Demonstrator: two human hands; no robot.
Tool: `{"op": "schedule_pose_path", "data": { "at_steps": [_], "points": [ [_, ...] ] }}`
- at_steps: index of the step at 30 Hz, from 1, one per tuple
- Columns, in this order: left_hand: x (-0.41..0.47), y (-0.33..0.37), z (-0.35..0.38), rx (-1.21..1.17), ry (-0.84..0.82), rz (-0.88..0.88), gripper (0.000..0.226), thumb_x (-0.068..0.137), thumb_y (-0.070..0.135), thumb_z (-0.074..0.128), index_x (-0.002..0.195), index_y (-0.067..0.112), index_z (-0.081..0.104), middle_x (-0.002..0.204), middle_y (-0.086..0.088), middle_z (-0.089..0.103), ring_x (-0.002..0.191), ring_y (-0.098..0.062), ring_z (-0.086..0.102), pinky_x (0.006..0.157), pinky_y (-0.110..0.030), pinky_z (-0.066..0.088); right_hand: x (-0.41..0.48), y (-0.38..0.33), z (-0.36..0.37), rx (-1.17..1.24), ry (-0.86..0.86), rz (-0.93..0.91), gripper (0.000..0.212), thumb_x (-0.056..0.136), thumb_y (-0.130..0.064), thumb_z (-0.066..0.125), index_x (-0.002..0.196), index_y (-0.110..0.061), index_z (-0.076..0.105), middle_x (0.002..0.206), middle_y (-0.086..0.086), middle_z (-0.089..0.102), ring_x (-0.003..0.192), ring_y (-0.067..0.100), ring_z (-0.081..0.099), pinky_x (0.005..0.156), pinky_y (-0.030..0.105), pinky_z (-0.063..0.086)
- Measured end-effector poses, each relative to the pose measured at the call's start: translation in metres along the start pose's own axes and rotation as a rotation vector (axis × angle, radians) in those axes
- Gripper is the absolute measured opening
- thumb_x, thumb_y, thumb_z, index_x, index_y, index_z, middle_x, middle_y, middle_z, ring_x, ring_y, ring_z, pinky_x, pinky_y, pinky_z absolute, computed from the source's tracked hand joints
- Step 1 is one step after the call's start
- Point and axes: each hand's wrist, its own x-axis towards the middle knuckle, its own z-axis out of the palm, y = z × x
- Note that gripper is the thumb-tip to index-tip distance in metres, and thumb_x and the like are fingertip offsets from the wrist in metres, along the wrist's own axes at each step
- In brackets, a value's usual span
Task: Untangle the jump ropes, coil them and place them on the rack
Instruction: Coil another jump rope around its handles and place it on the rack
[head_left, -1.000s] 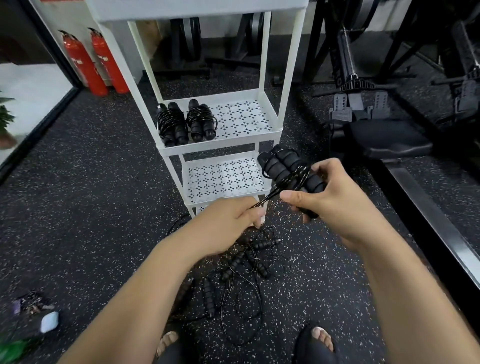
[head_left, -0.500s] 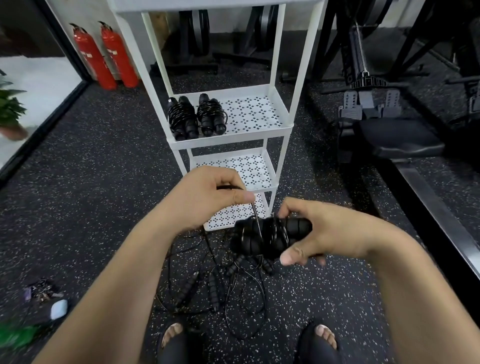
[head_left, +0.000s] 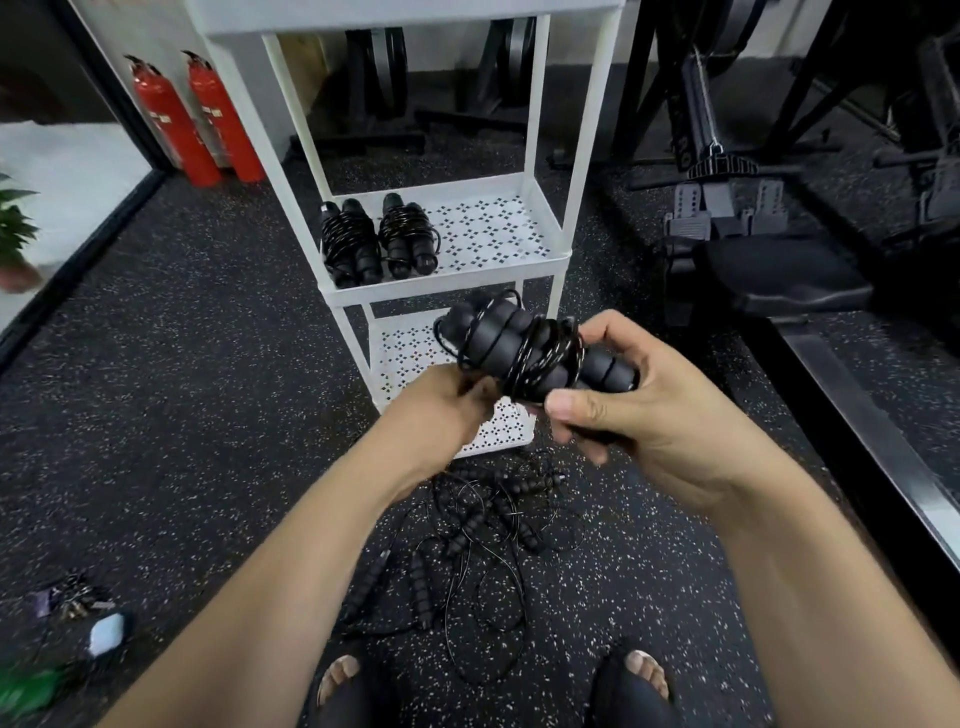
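Right hand (head_left: 649, 415) grips the bundle (head_left: 511, 351), now lifted, long axis up-left toward rack (head_left: 447, 288); left hand (head_left: 441, 410) seemingly pinches it

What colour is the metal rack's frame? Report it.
White. The tall metal tiered rack shows best in the head view.

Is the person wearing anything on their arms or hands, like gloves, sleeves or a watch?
No. The left hand and right hand wear no gloves. The arms behind them are bare, with no sleeves in view, and neither wrist shows a watch or band.
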Motion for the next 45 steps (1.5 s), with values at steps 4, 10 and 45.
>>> {"op": "schedule_pose_path", "data": {
  "at_steps": [4,10,45],
  "points": [
    [-0.008,0.016,0.013,0.256,-0.081,0.092,0.026,0.112,0.045,0.047,0.112,0.037,0.072,0.054,0.022,0.052,0.049,0.004,0.047,0.055,-0.024,0.034,0.008,0.007,-0.004,-0.031,0.2,-0.069,0.05,0.076,-0.017,0.09,0.11,-0.011,0.055,0.092,0.016,0.075,0.073,0.029,0.068,0.049,0.033,0.047],
    [-0.016,0.021,0.008,0.416,-0.173,0.124,0.025,0.109,0.054,0.051,0.107,0.045,0.074,0.086,0.018,0.072,0.079,-0.005,0.065,0.077,-0.028,0.052,0.014,0.022,-0.02,-0.46,0.337,-0.01,0.054,0.079,-0.034,0.097,0.108,-0.027,0.053,0.09,0.008,0.079,0.073,0.044,0.073,0.057,0.049,0.057],
    [-0.013,0.019,0.019,0.376,-0.065,0.134,0.034,0.111,0.045,0.049,0.081,0.036,0.061,0.069,0.014,0.058,0.062,-0.003,0.051,0.06,-0.029,0.038,0.009,0.017,-0.009,-0.207,0.199,-0.015,0.049,0.09,-0.02,0.086,0.123,-0.011,0.051,0.096,0.009,0.077,0.081,0.026,0.069,0.067,0.043,0.056]
  ]
}}
